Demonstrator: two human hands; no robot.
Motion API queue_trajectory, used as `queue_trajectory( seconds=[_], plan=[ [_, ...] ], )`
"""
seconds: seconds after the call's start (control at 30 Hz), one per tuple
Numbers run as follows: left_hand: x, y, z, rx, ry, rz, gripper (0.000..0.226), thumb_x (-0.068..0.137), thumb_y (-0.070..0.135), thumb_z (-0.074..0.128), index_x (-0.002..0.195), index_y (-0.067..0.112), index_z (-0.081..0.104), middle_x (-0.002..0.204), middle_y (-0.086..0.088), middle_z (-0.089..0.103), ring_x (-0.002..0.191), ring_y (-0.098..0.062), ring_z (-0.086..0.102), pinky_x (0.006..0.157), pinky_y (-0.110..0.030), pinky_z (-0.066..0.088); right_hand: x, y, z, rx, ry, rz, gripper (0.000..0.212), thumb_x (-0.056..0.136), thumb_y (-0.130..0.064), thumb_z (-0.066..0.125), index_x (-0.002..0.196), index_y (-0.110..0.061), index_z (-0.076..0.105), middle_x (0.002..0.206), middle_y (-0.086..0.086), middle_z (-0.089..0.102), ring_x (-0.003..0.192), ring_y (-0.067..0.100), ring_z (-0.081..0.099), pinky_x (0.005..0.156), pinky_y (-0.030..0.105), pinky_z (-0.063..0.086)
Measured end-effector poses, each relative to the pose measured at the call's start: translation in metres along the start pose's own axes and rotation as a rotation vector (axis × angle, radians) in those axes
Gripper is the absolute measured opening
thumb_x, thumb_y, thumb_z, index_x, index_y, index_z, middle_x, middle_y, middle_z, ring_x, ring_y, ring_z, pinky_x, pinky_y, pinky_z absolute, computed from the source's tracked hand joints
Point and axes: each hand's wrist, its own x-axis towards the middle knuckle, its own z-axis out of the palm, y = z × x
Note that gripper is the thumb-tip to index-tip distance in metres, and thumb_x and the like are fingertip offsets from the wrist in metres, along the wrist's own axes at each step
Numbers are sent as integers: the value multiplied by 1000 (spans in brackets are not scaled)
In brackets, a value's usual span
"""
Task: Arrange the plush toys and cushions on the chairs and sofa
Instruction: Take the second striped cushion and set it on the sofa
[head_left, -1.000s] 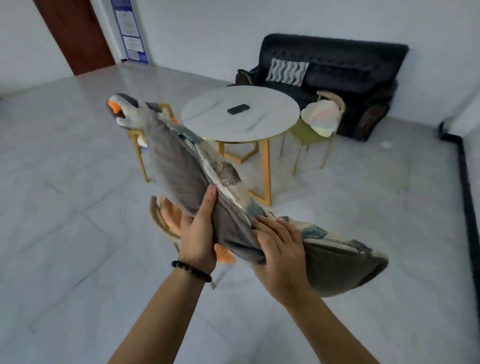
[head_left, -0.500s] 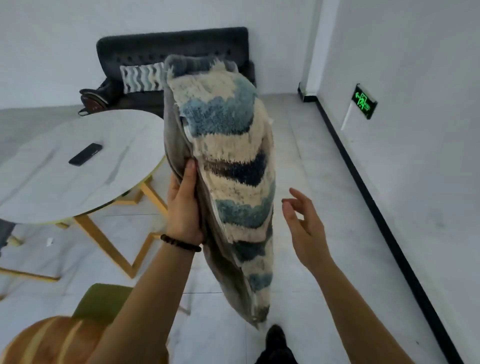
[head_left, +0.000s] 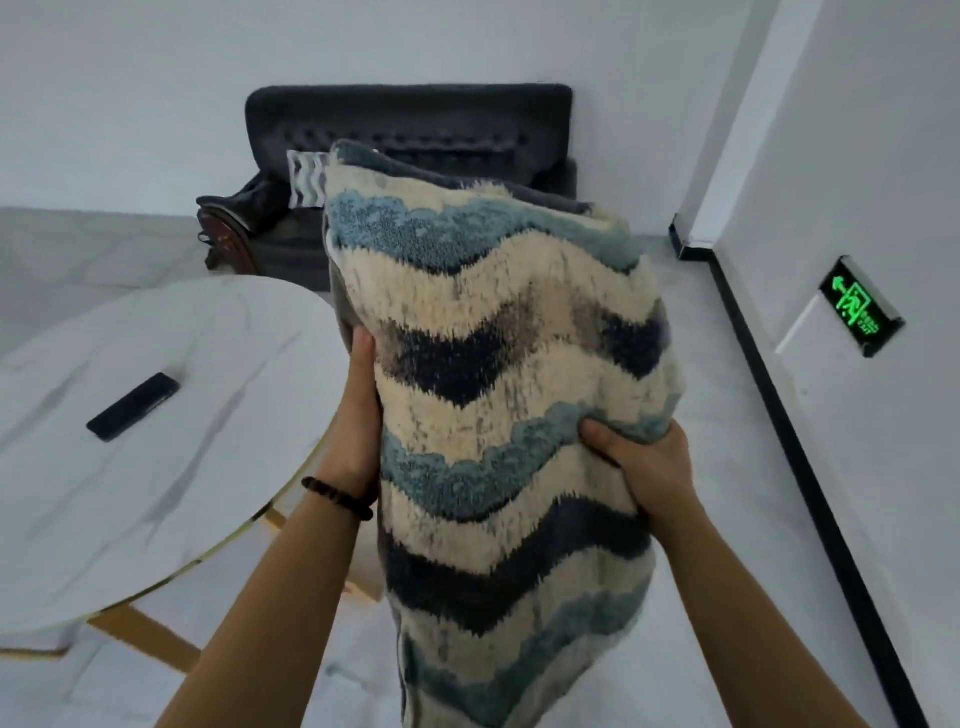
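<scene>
My arms come up from the bottom edge bare from the forearms to the fingers, with no sleeve on either one. On my left wrist sits a bracelet (head_left: 337, 498) of small, dark, round beads strung in a single row, snug against the wrist. My right wrist carries nothing. My left hand (head_left: 357, 415) shows no ring, and neither does my right hand (head_left: 647, 462). The nails I can see are short and plain.
</scene>
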Motion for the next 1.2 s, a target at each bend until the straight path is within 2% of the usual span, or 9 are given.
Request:
queue_trajectory(
  seconds=[0.1, 0.27, 0.37, 0.5, 0.6, 0.7, 0.83, 1.07, 1.2],
  plan=[
    [92, -19, 12, 22, 69, -34, 39, 106, 53, 13, 130, 47, 43, 116, 37, 56, 116, 6, 57, 98, -26, 49, 75, -8, 26, 95, 126, -19, 65, 48, -46, 88, 107, -27, 71, 105, -10, 75, 100, 14, 72, 92, 41, 59],
    [231, -51, 50, 79, -19, -201, 85, 72, 95, 45, 118, 27, 65, 131, -3, 61, 123, -28, 56, 109, -57, 43, 175, -34, 22, 96, 398, -78, 85, 50, -49, 89, 126, -19, 65, 118, -5, 72, 109, 16, 68, 92, 34, 57],
    [297, -73, 104, 274, -144, -215, 103, 66, 92, 56, 143, 24, 48, 143, 0, 58, 126, -18, 59, 110, -43, 46, 234, -33, 12, 51, 517, -108, 97, 49, -60, 88, 132, -19, 60, 123, -3, 69, 112, 18, 65, 86, 21, 52],
    [389, -109, 173, 349, -169, -123, 73, 66, 63, 81, 127, 37, 50, 118, 19, 68, 98, 10, 67, 90, -22, 57, 337, -22, -2, -5, 516, -125, 93, 53, -51, 86, 135, -20, 56, 119, -11, 65, 113, 14, 61, 77, 7, 48],
    [459, -127, 218, 327, -39, -34, 41, 78, 36, 82, 108, 45, 56, 98, 29, 71, 91, 13, 67, 79, -11, 55, 432, -24, -14, -21, 433, -149, 85, 58, -36, 91, 132, -21, 52, 111, -25, 57, 99, -4, 58, 70, -6, 41],
    [530, -128, 252, 285, 148, -5, 32, 81, 40, 77, 110, 30, 69, 101, 14, 77, 100, -5, 72, 87, -28, 60, 526, -43, -22, -56, 277, -168, 79, 62, -41, 88, 128, -36, 44, 110, -32, 52, 91, -28, 51, 71, -6, 41],
    [617, -115, 266, 172, 403, 23, 31, 88, 40, 72, 113, 22, 70, 94, 18, 78, 95, -2, 73, 76, -23, 60, 650, -77, -10, -27, 67, -177, 49, 74, -65, 76, 111, -45, 51, 109, -23, 61, 95, -17, 60, 74, 8, 51],
    [765, -114, 237, 86, 722, 68, 14, 95, 42, 64, 95, 28, 68, 82, 19, 75, 89, -5, 71, 77, -30, 58, 844, -80, 53, -102, -292, -69, 60, 69, -56, 72, 122, -32, 53, 110, -18, 65, 89, -11, 66, 70, 15, 56],
    [874, -129, 209, 47, 850, -18, 43, 86, 67, 64, 107, 31, 67, 124, -2, 69, 116, -21, 64, 96, -38, 56, 946, -69, 101, -240, -633, 150, 64, 67, -54, 74, 125, -37, 53, 119, -19, 64, 111, 2, 61, 85, 20, 53]
  ],
)
